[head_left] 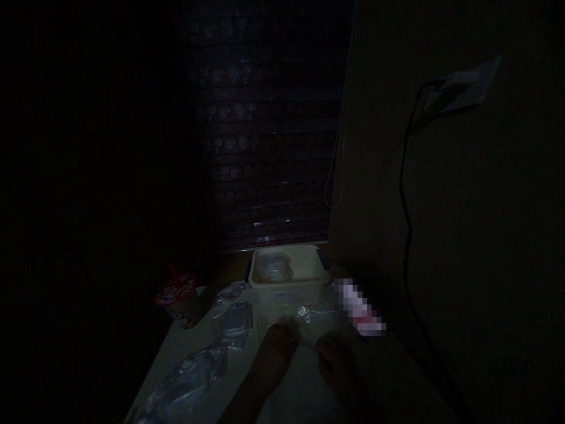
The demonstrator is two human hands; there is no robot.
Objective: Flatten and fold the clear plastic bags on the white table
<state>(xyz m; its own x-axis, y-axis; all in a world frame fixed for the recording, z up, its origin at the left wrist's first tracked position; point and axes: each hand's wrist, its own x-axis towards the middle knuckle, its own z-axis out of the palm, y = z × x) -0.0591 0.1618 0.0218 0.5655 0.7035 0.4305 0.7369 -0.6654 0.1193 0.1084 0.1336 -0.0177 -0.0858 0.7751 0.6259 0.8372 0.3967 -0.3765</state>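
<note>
In the dim head view my left hand (pixel 279 352) is over the table, its fingers closed in a pinch. Close by on the right, my right hand (pixel 334 360) is closed too, thumb and fingertips together. A small pale thing (pixel 306 341) spans the gap between both sets of fingertips; its kind is too dark to make out. Just beyond the hands lies a shiny piece of clear plastic (pixel 304 313). Clear plastic bags (pixel 233 324) lie flat to the left of my left hand, with a larger crumpled heap of clear plastic (pixel 188 380) nearer to me.
A cream bin (pixel 286 291) with dark handles stands at the back, clear packets (pixel 274 268) inside. A lidded cup (pixel 180 303) with a red straw is at the left edge. A blurred-out pink object (pixel 359 309) lies right. A black cable (pixel 405 224) hangs from a wall socket (pixel 463 88).
</note>
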